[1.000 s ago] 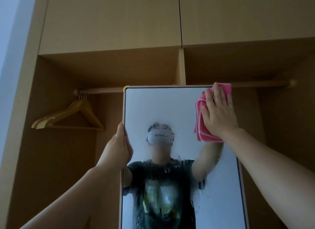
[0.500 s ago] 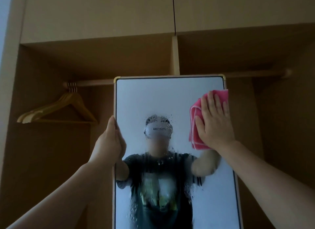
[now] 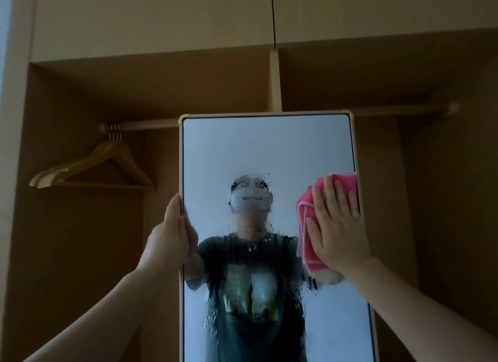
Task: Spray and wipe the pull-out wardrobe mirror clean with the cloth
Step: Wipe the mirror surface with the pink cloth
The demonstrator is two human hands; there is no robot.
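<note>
The wiping step is in hand. The pull-out mirror (image 3: 269, 151) is standing at the centre of the frame, in front of the open wardrobe. The right hand (image 3: 338, 227) is pressing a folded pink cloth (image 3: 307, 213) flat on the glass at middle right, fingers straight, not curled round it. The left hand (image 3: 172, 237) is grasping the mirror's left edge, steadying it. Spray droplets (image 3: 253, 294) are clinging to the lower centre, so the next move probably calls for sweeping the cloth left and down through them under even pressure.
</note>
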